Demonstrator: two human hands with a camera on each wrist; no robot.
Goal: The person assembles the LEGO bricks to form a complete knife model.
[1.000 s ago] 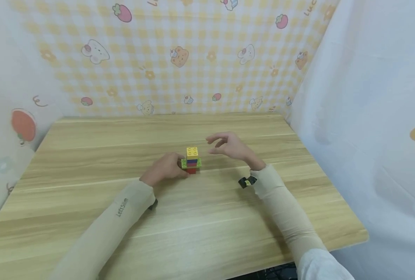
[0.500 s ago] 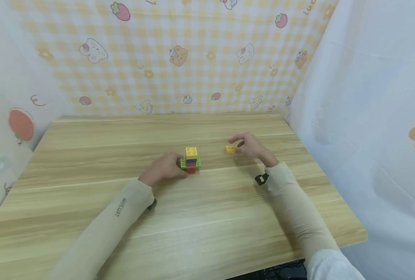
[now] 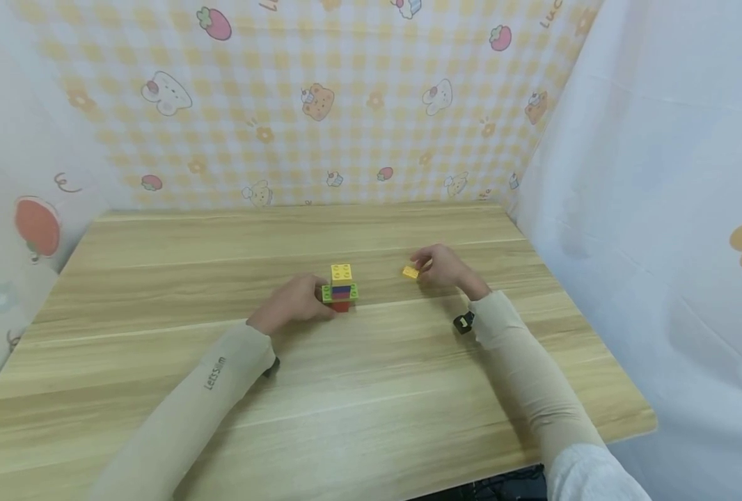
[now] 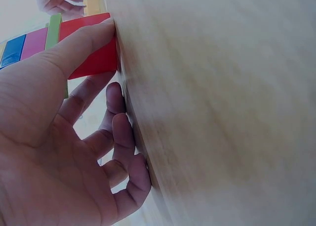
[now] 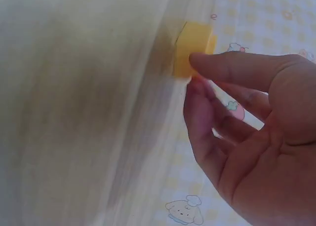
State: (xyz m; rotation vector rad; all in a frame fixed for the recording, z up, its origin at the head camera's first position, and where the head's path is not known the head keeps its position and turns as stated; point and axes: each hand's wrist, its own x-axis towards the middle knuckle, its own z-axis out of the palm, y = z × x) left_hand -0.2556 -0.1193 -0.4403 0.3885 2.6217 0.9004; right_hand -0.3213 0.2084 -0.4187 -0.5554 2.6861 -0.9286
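Observation:
Near the middle of the table stands a small stack of toy building bricks (image 3: 341,276): red at the bottom, a wider green plate above, then pink, blue and yellow. My left hand (image 3: 292,303) grips its base from the left. In the left wrist view the thumb lies along the red brick (image 4: 101,53), with a finger on its other side and the remaining fingers curled by the tabletop. Right of the stack, a loose orange-yellow brick (image 3: 411,273) lies on the table. My right hand (image 3: 443,266) pinches its right end; the thumb overlaps the brick (image 5: 192,43) in the right wrist view.
The wooden table (image 3: 321,410) carries the bricks, its right edge slanting toward the front. A checked cloth with cartoon prints (image 3: 371,139) hangs behind it. White curtains (image 3: 672,174) hang at both sides.
My right hand has moved right, away from the stack, to the loose brick, which it had hidden from view. That brick has turned slightly. My left hand stays at the stack.

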